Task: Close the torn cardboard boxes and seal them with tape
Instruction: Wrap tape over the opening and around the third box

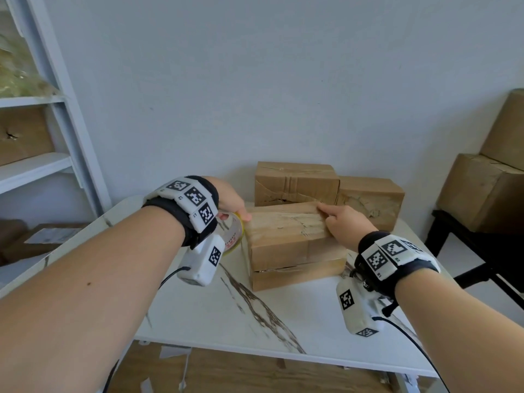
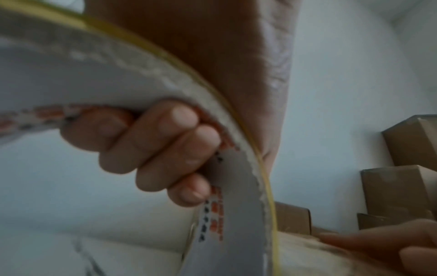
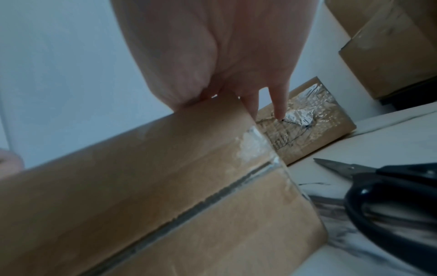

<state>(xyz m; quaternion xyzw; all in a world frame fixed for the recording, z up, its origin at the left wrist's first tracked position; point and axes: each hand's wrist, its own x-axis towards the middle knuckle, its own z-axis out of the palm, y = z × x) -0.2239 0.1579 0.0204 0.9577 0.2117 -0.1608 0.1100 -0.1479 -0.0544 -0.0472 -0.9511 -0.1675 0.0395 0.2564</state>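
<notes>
Two brown cardboard boxes are stacked at the table's middle; the upper box (image 1: 286,231) (image 3: 141,168) has clear tape across its top. My left hand (image 1: 232,201) (image 2: 153,149) grips a roll of clear tape (image 1: 234,234) (image 2: 236,214) at the box's left end, fingers curled through the core. My right hand (image 1: 343,222) (image 3: 236,65) lies on the box's right end, index finger stretched along the top edge, pressing the tape. The lower box (image 1: 297,272) lies flat under it.
Two more boxes (image 1: 296,182) (image 1: 371,198) stand against the wall behind. Black scissors (image 3: 390,186) lie on the marble table (image 1: 255,321) right of the stack. Larger boxes (image 1: 482,191) sit on a dark stand at right; a white shelf (image 1: 42,165) stands left.
</notes>
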